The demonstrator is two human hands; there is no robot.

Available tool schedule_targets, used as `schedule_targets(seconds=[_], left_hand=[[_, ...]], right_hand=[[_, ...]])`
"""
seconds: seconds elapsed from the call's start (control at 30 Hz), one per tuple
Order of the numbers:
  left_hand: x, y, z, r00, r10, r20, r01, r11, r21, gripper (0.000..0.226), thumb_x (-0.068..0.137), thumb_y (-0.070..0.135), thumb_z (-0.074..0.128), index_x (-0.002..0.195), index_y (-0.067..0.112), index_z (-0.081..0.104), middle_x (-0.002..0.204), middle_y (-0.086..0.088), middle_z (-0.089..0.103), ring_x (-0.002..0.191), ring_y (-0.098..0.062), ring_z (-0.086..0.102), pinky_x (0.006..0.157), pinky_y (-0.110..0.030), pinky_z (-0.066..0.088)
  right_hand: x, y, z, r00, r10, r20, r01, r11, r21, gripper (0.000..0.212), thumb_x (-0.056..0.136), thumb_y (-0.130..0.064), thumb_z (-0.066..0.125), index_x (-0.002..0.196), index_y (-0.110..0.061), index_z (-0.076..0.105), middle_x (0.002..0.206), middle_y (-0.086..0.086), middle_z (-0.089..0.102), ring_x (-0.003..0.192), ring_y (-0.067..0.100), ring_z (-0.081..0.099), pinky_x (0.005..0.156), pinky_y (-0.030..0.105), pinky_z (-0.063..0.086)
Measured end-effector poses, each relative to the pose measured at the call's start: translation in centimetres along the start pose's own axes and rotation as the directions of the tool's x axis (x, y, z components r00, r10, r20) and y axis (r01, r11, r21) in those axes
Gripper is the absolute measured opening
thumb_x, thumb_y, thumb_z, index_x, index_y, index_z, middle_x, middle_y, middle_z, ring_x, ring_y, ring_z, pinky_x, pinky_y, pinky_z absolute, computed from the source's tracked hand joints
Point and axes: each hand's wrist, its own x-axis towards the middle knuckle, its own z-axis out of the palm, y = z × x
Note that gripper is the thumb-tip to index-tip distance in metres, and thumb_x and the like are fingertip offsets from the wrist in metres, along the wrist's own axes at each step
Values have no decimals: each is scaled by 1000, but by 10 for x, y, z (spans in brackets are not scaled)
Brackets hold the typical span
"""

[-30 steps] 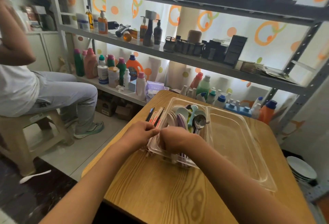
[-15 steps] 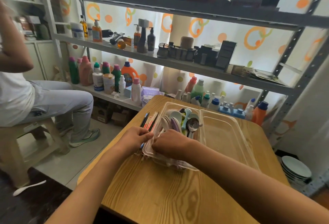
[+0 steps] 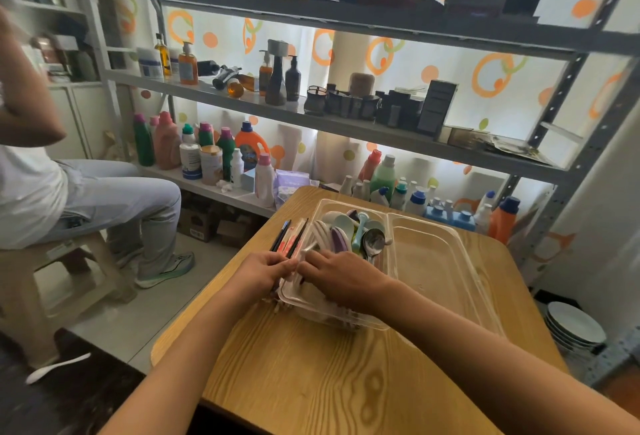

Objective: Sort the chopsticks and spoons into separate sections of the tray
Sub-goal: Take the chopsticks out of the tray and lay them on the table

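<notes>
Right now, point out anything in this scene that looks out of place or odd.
A white spoon lies on the floor by the stool, far from the tray. The chopsticks sit outside the tray's left edge, gripped by the left hand, while the tray's right section holds nothing.

The light wood-grain surface (image 3: 311,372) carries a clear plastic two-section tray (image 3: 446,261); a bundle of chopsticks (image 3: 289,235) lies beside its left wall.

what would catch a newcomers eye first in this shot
Two hands meet at the near left corner of a clear tray on a wooden table: the left hand grips a bundle of chopsticks, and the right hand reaches into the left section, full of spoons. The tray's right section looks empty.
</notes>
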Motion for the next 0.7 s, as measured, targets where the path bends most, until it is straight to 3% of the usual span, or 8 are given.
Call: schedule_targets(seconds=[0.27,0.5,0.63,0.7], left_hand=[[-2,4,2,1000,-9,-6,9,1000,-19,25,90,30,64,92,6,70,87,-13,72,68,-20,65,56,-25,51],[-3,1,5,1000,15,-18,-13,998,60,25,91,34,63,90,10,71,77,-5,69,59,-12,58,53,-20,47],[-4,0,4,999,8,-34,-4,996,95,26,93,36,59,91,13,72,73,-4,68,55,-9,56,53,-20,45],[-4,0,3,999,-3,-48,9,992,122,27,95,36,56,90,15,72,72,-3,68,54,-9,56,53,-20,45]], right_hand=[[-6,2,5,962,86,-261,-83,996,23,49,74,-27,83,113,-13,56,109,6,64,85,18,69,65,29,58],[3,-1,-6,866,188,-464,-139,981,137,19,99,-28,41,111,-13,45,101,8,62,69,15,60,51,23,49],[8,3,-17,773,370,-515,-240,923,301,15,100,-29,37,107,-16,37,86,9,63,56,10,51,47,18,45],[10,7,-21,713,454,-534,-279,883,377,13,101,-28,37,108,-17,36,76,7,62,50,5,45,49,10,36]])
